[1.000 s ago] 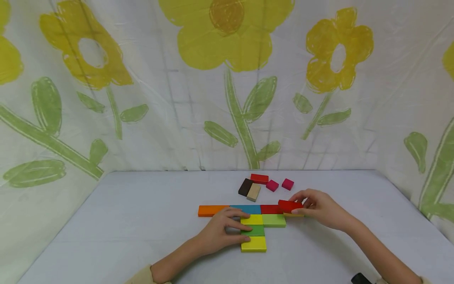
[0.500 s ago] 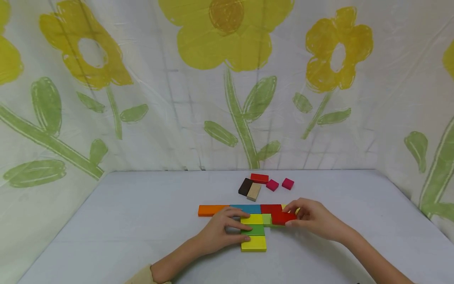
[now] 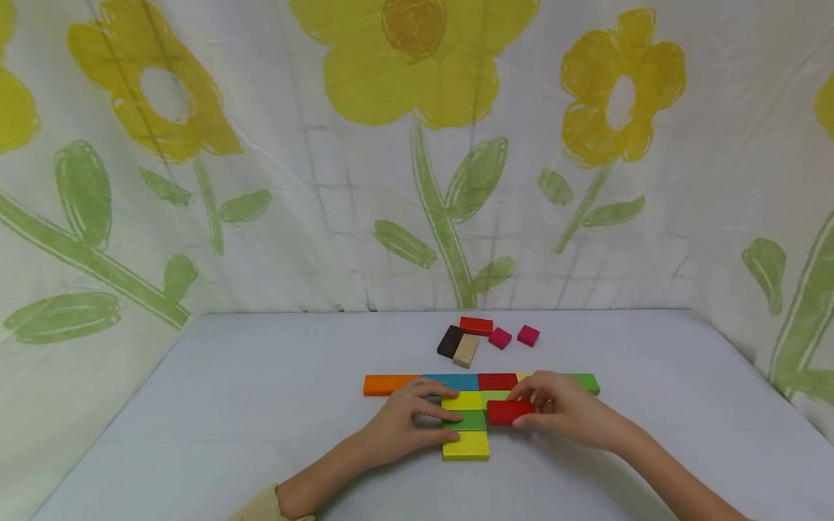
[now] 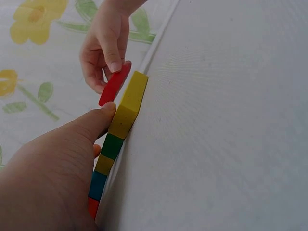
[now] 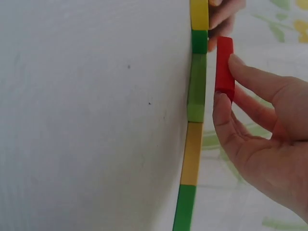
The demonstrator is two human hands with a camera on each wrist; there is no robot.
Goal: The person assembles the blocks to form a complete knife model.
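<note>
My right hand (image 3: pixel 570 405) pinches a red block (image 3: pixel 504 413) between thumb and fingers. In the right wrist view that block (image 5: pixel 224 65) is held just above the laid blocks. My left hand (image 3: pixel 407 427) rests its fingertips on the left side of a column: yellow block (image 3: pixel 465 400), green block (image 3: pixel 473 420) and front yellow block (image 3: pixel 466 446). Behind this column runs a row with an orange block (image 3: pixel 384 385), a blue block (image 3: pixel 457 381), a dark red block (image 3: pixel 497 381) and a green end block (image 3: pixel 586 383). A light green block (image 3: pixel 493 396) is partly hidden by the right hand.
Loose blocks lie farther back: a red one (image 3: pixel 476 326), a dark brown one (image 3: pixel 450 341), a plain wood one (image 3: pixel 466 350) and two pink cubes, left (image 3: pixel 499 338) and right (image 3: pixel 528 335). A flower-printed curtain (image 3: pixel 293 217) stands behind the white table (image 3: pixel 260 405).
My right hand has carried the red block left and nearer, from over the row's right part to beside the column's green block. The green end block has come into sight. My left hand stays put.
</note>
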